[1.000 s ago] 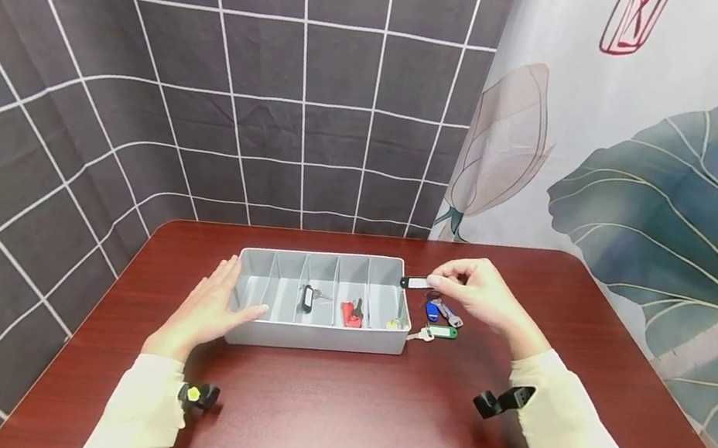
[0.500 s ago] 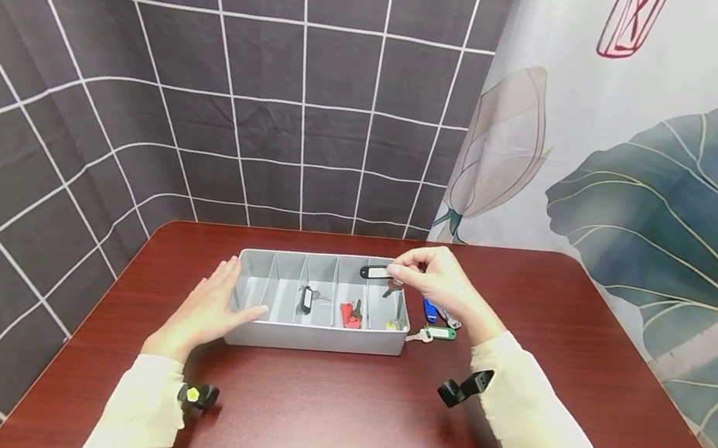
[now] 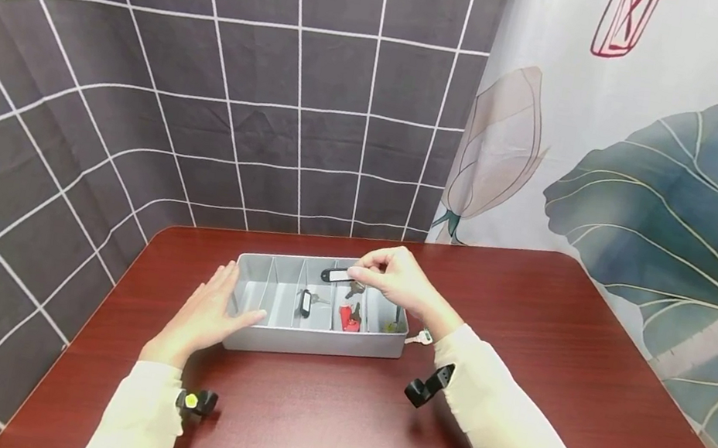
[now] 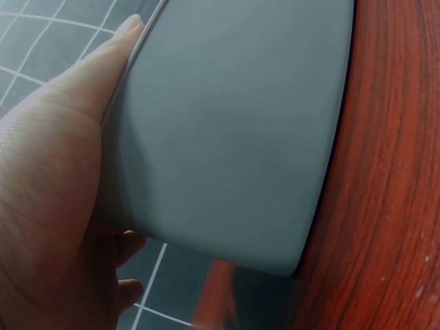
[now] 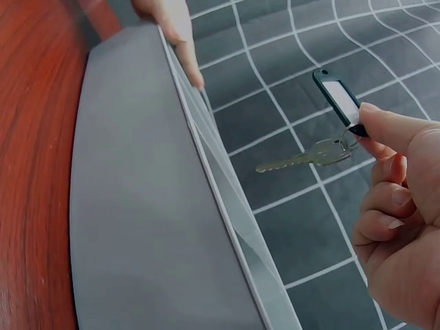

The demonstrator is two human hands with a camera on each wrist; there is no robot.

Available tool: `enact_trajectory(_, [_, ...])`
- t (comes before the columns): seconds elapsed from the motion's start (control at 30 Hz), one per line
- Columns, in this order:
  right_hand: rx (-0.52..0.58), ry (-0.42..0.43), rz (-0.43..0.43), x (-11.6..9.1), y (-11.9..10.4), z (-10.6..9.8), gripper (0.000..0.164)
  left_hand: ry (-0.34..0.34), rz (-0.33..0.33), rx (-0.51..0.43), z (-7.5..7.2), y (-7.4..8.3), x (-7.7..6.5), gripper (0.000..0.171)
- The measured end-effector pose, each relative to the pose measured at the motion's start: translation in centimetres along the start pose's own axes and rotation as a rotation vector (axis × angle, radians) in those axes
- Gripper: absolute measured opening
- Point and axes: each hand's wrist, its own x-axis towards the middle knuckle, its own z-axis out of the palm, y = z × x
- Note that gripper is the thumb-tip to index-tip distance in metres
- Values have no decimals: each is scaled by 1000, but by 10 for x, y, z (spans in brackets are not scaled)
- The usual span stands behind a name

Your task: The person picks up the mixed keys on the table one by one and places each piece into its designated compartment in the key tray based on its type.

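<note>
My right hand [image 3: 399, 284] pinches a black key tag [image 3: 336, 275] between thumb and finger. A key [image 5: 309, 157] dangles from the tag's ring. Both are above the grey compartment tray [image 3: 318, 345], over its right-hand half. At the tray's left end, my left hand [image 3: 203, 315] rests with extended fingers along the outer side and thumb over the front rim. In the left wrist view the thumb lies along the tray's rim. Inside the middle compartment is another black-tagged key [image 3: 305, 304]. A red-tagged key [image 3: 349, 320] lies in the compartment to its right.
A yellow-tagged key [image 3: 391, 327] sits in the rightmost compartment, partly shaded. Outside the tray's right end lies a key with a green tag [image 3: 422, 337], partly hidden by my right arm. A dark grid curtain [image 3: 330, 141] hangs behind the red-brown table [image 3: 314, 420].
My right hand has moved left with the black-tagged key, from beyond the tray's right end to above its compartments. The blue-tagged key is now hidden behind it. The left hand stays in place.
</note>
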Motion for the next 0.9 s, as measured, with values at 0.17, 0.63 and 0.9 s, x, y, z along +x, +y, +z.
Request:
enact_trajectory(0.17, [-27, -24, 13, 9, -3, 15, 9, 3, -2, -2, 0, 0, -1, 113])
enact_trajectory(0.63, [23, -63, 87, 30, 5, 51, 12, 13, -3, -11, 1, 1, 0, 114])
enact_trajectory(0.9, [11, -97, 153, 31, 17, 53, 11, 14, 0, 4, 1, 0, -1, 114])
